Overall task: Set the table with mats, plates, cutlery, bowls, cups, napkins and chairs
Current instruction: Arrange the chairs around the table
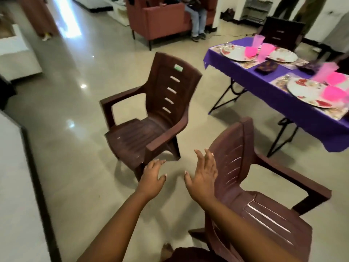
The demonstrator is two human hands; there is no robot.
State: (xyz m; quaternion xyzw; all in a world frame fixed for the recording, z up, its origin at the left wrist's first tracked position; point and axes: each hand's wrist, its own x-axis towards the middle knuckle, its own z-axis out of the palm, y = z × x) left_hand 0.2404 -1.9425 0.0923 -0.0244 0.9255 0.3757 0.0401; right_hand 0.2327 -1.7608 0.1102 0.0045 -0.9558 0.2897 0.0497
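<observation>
A brown plastic armchair point(149, 114) stands on the floor ahead of me, its seat facing lower left. A second brown armchair point(255, 186) stands close at my right. My left hand point(152, 176) is stretched out with fingers straight, just short of the first chair's front corner, holding nothing. My right hand point(203, 173) is open too, next to the second chair's backrest. At the right, the table with a purple cloth point(264, 80) carries plates point(238, 52), pink cups point(266, 51), pink bowls point(334, 93), mats and dark napkins point(266, 67).
A third dark chair point(281, 33) stands at the table's far end. A red sofa point(160, 21) with a seated person is at the back. Another person stands at the far right. A white wall ledge point(17, 167) runs along my left. Glossy tiled floor lies between.
</observation>
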